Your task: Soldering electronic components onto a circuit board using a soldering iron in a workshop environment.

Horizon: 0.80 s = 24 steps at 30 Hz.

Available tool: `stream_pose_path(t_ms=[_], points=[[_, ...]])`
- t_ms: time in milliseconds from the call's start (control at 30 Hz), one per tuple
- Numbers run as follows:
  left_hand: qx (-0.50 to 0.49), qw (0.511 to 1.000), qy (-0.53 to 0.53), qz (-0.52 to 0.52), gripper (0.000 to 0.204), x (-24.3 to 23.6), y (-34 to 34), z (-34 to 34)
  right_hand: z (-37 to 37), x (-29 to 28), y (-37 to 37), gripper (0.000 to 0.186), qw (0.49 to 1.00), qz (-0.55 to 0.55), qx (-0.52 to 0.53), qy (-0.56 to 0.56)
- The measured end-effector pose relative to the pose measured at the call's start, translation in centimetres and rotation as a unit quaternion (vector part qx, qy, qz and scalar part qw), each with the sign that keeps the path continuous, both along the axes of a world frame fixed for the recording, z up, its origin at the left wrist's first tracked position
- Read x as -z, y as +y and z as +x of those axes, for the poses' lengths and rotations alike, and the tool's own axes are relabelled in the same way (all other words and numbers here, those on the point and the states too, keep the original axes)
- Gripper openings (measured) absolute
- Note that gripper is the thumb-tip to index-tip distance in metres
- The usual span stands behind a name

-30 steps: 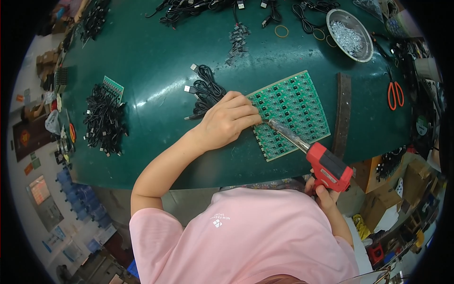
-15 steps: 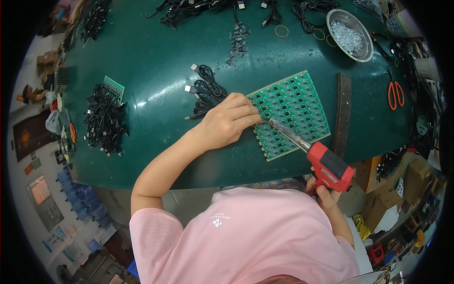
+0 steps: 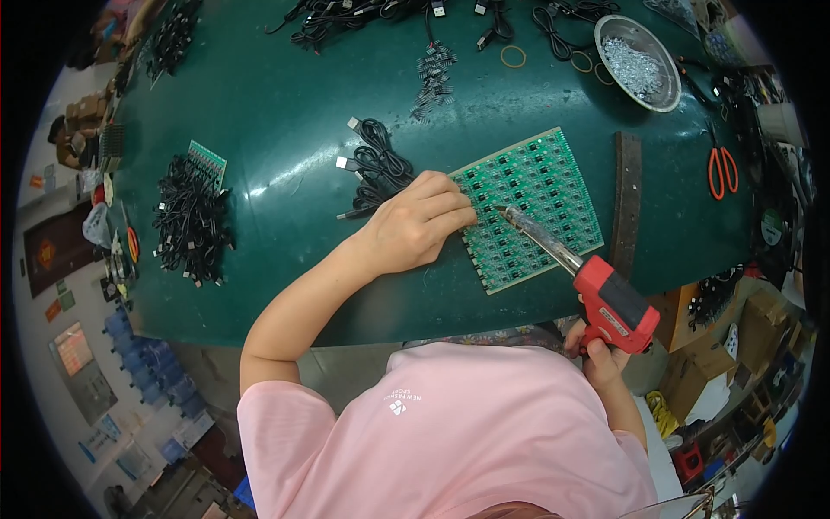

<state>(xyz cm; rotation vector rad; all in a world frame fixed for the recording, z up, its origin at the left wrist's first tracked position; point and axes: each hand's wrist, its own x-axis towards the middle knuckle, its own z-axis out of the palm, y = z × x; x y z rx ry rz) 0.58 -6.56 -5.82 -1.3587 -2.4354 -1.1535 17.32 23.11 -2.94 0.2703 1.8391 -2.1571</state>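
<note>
My right hand (image 3: 603, 356) is wrapped round the grip of a red and black soldering gun (image 3: 616, 303). Its metal barrel slants up and left over a green panel of small circuit boards (image 3: 553, 195), with the tip just above the panel's left part. At the panel's left edge my left hand (image 3: 418, 221) is closed in a pinch; whatever lies between the fingertips is hidden. Beside that hand, partly covered by it, lies a coiled bundle of black USB cables (image 3: 378, 156).
A dark metal bar (image 3: 626, 203) lies right of the panel, and orange-handled scissors (image 3: 723, 173) farther right. A metal bowl of small clear pieces (image 3: 640, 67) stands far right. Black cables (image 3: 190, 221) are heaped at left, and small dark parts (image 3: 434, 78) lie beyond the panel.
The soldering gun and my right hand have shifted slightly right; the tip has moved a little up and right, away from my left fingertips. My left hand stays in place.
</note>
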Motion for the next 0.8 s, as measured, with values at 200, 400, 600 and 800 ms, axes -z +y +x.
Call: stream_pose_path(t_ms=[200,400,600,800], points=[[0.002,1.000,0.005,0.002,0.030,0.1,0.0,-0.1,-0.1,0.1,0.0,0.047,1.000,0.002,-0.021,-0.002],[0.016,1.000,0.010,-0.006,0.030,-0.1,-0.1,-0.5,0.0,0.2,0.2,0.042,0.999,0.006,-0.038,-0.016],[0.024,0.999,0.033,-0.014,0.031,-0.4,0.0,-0.6,-2.5,-1.4,0.2,0.045,0.992,0.090,0.027,0.081],[0.011,0.998,0.061,-0.015,0.030,-0.1,-0.1,-0.1,-11.8,-4.9,0.7,0.048,0.901,0.158,0.283,0.289]])
